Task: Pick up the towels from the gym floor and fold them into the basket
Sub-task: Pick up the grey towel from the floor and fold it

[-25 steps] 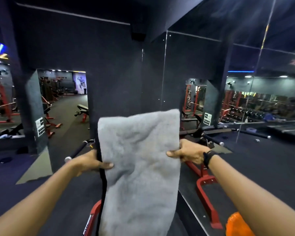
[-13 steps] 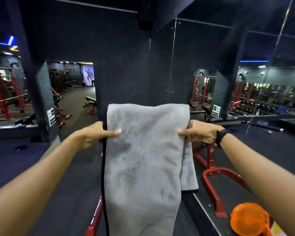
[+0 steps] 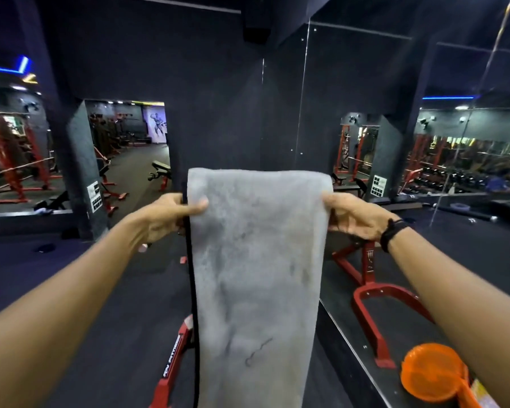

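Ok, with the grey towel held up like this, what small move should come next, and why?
Probably bring the two top corners together to halve it. The left hand and right hand pinch the grey terry towel at its upper edges, and it hangs long and unfolded, still too long for the orange plastic basket.

dim gym | blue ceiling strips | soft blur | wide-angle edge warp

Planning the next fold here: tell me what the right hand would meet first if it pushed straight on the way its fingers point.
The right hand points leftward across the grey terry towel it grips, so past the cloth it would probably meet the left hand gripping the opposite edge. Depth is uncertain.
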`<state>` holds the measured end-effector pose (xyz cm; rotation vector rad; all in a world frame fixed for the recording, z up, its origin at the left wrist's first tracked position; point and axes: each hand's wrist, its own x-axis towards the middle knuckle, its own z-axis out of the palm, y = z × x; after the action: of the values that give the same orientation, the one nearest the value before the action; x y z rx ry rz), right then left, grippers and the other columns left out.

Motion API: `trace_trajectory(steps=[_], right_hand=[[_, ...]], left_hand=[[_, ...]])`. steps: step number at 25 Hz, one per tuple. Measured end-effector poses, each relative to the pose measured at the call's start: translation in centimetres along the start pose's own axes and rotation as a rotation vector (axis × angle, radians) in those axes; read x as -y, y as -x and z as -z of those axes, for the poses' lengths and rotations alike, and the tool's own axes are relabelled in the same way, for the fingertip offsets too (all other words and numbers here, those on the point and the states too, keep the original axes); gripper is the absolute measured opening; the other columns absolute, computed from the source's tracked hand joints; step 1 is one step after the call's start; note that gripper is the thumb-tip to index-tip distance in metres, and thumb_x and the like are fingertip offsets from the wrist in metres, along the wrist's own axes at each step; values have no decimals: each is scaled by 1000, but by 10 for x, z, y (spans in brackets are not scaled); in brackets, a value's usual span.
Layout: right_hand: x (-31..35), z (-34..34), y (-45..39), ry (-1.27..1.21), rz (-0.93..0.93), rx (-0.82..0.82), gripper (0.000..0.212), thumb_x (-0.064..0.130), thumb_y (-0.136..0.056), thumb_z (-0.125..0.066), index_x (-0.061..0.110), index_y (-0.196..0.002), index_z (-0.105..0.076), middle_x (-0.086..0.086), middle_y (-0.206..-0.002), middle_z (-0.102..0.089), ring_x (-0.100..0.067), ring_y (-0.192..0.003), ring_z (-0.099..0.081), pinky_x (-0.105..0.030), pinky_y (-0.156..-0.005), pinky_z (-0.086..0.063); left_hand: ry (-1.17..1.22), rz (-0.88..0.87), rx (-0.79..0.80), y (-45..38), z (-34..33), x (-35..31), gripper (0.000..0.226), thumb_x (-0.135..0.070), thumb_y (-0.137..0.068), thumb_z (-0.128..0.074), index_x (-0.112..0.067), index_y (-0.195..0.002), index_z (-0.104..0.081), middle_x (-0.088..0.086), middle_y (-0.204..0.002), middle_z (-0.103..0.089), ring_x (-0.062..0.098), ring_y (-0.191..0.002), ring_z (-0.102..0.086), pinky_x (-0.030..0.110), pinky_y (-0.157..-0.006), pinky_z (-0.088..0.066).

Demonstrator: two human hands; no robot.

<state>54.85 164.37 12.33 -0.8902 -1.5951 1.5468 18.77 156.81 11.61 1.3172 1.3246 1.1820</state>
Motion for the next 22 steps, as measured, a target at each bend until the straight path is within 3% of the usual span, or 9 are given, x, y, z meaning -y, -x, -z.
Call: trace_trajectory(steps=[2, 4, 6, 8, 11, 13, 17, 19, 22], right_hand=[[-4, -5, 0, 141, -59, -25, 18, 23, -77, -69, 13, -93, -67, 3, -84, -75, -9, -79, -70, -25, -68, -58], [-6, -8, -9, 133, -28, -152, 8, 13, -90, -60, 14, -93, -67, 7, -78, -74, -8, -81, -66, -24, -70, -57], [-2, -8, -12, 66, -1, -248, 13, 9, -94, -54, 12, -94, -67, 7, -74, -73, -8, -78, -63, -20, -61, -55], [3, -6, -12, 3, 29, -213, 13, 12, -94, -54, 11, -97, -67, 3, -79, -72, -9, -72, -65, -20, -52, -51], [-3, -8, -10, 156, -53, -64, 14, 19, -86, -62, 14, -97, -67, 3, -86, -73, -11, -78, -68, -26, -66, -56], [-13, -9, -12, 247, -73, -128, 8, 13, -90, -61, 11, -96, -66, 3, -83, -71, -10, -78, -65, -24, -68, -55], [-8, -12, -15, 145, 14, -258, 7, 15, -92, -60, 11, -95, -66, 1, -80, -68, -10, -72, -61, -20, -54, -47], [-4, -13, -14, 122, 41, -276, 7, 12, -93, -59, 10, -90, -65, 4, -68, -68, -7, -59, -62, -19, -43, -44], [-3, -12, -12, 111, 77, -320, 7, 10, -93, -59, 8, -90, -65, -1, -72, -66, -8, -57, -63, -18, -40, -45]], left_hand=[[-172, 38, -48, -1, 6, 3, 24, -21, -77, -78, -4, -87, -65, 9, -86, -72, 15, -73, -68, 29, -72, -56], [-67, 21, -139, -4, 8, 6, 12, -17, -87, -68, -7, -83, -64, 5, -76, -68, 12, -62, -63, 24, -61, -53], [14, -12, -177, -6, 4, 2, 12, -19, -90, -64, -8, -84, -64, 5, -76, -62, 14, -65, -56, 28, -64, -45], [75, -45, -169, -5, 3, -1, 13, -20, -89, -65, -7, -90, -65, 7, -82, -63, 16, -69, -56, 30, -65, -44], [-39, -56, -81, -3, 6, 1, 20, -11, -86, -67, -4, -105, -66, 11, -93, -70, 22, -81, -64, 35, -73, -49], [-112, -55, -140, -3, 8, 5, 18, -5, -89, -63, 1, -105, -66, 17, -94, -66, 28, -84, -60, 37, -75, -49], [24, -135, -231, -7, 10, 7, 3, -6, -89, -62, -7, -90, -66, 5, -81, -62, 18, -74, -55, 31, -63, -45], [60, -155, -224, -9, 6, 6, 7, -4, -89, -62, -9, -91, -65, -2, -73, -68, 10, -67, -62, 26, -59, -52], [79, -174, -261, -11, 1, 5, 11, -1, -91, -58, -11, -93, -63, -9, -66, -70, 0, -59, -63, 15, -52, -52]])
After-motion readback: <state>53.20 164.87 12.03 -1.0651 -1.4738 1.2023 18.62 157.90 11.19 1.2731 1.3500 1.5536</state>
